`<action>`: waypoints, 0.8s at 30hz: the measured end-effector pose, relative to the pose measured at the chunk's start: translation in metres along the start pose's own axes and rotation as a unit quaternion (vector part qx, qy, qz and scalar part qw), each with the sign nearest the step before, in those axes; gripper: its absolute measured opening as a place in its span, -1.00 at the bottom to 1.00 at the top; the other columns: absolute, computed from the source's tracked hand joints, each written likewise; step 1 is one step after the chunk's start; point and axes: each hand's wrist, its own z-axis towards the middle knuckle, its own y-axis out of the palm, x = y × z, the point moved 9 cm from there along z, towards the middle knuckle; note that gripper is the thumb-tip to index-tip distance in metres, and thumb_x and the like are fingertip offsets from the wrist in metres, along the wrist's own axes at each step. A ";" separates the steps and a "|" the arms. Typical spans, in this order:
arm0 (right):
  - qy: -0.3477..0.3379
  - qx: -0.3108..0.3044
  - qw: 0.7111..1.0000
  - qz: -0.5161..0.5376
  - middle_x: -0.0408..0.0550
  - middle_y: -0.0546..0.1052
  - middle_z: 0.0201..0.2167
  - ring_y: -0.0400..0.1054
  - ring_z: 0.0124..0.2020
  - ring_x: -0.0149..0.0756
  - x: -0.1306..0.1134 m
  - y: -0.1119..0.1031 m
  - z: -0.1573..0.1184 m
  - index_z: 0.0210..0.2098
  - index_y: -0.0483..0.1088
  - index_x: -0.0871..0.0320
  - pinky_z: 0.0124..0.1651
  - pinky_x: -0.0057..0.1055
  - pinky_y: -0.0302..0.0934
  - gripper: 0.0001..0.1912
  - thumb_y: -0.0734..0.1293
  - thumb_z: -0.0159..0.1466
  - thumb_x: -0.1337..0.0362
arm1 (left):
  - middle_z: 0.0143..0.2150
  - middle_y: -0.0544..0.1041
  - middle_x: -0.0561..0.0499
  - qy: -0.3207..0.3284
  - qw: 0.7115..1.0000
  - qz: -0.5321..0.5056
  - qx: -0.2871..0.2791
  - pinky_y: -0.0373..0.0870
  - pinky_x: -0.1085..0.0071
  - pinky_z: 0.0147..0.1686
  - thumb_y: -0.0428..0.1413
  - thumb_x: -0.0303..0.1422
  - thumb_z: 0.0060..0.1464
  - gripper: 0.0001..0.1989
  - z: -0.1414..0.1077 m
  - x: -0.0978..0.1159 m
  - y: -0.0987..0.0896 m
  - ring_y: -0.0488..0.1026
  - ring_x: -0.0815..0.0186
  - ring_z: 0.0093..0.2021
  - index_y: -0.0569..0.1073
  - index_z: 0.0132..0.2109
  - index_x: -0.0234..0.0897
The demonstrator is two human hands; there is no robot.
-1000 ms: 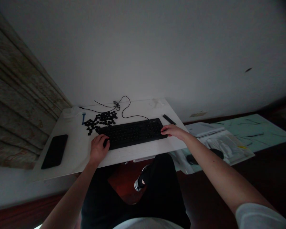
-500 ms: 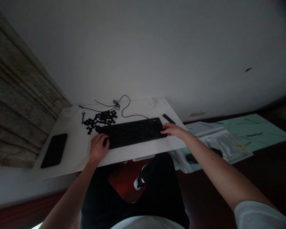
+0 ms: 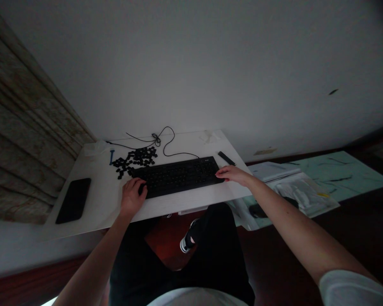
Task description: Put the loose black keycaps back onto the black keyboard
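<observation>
A black keyboard [image 3: 180, 176] lies across the white table, its cable running off from the back edge. My left hand [image 3: 133, 196] is closed around its left end, thumb at the front and fingers curled over the corner. At the opposite end, my right hand [image 3: 232, 175] grips the right edge between thumb and fingers. Loose black keycaps [image 3: 142, 156] lie in a heap behind the keyboard's left part. A small blue tool [image 3: 111, 157] rests just left of that heap; its kind is hard to make out.
A dark phone-like slab [image 3: 73, 201] lies at the table's left. The looped cable [image 3: 156, 139] spreads along the back near the wall. A black stick-shaped object [image 3: 226, 158] sits right of the keyboard. Beyond the table [image 3: 166, 207], a plastic bag [image 3: 298, 195] lies on a marble-patterned surface [image 3: 341, 172].
My right hand has shifted very slightly along the keyboard's right edge. The left hand and the keyboard stay in place; the view has moved a little.
</observation>
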 end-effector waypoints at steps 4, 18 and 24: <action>0.029 -0.013 0.999 -0.005 0.02 0.58 -0.31 0.38 -0.36 -0.34 0.001 -0.002 0.005 -0.33 0.59 0.16 -0.37 -0.47 0.26 -0.75 0.53 0.03 0.16 | -0.08 0.51 -0.13 -0.003 1.000 -0.002 -0.001 0.33 0.07 0.07 0.01 -0.32 0.20 -0.80 -0.001 -0.001 0.001 0.43 0.07 0.01 0.49 -0.11 -0.21; 0.097 -0.043 0.994 0.009 0.08 0.60 -0.25 0.44 -0.21 -0.21 0.001 -0.002 0.010 -0.41 0.57 0.15 -0.30 -0.40 0.36 -0.76 0.58 -0.07 0.23 | -0.07 0.51 -0.13 -0.014 1.000 -0.012 -0.002 0.33 0.06 0.08 0.02 -0.33 0.18 -0.80 0.000 -0.001 0.000 0.43 0.07 0.00 0.50 -0.12 -0.20; 0.086 -0.046 0.995 0.002 0.09 0.59 -0.21 0.44 -0.15 -0.18 0.001 -0.002 0.009 -0.39 0.59 0.14 -0.31 -0.43 0.37 -0.78 0.56 -0.03 0.21 | -0.07 0.52 -0.12 -0.015 1.000 -0.012 -0.001 0.34 0.08 0.07 0.03 -0.32 0.18 -0.81 0.001 -0.003 0.002 0.43 0.08 0.00 0.50 -0.12 -0.19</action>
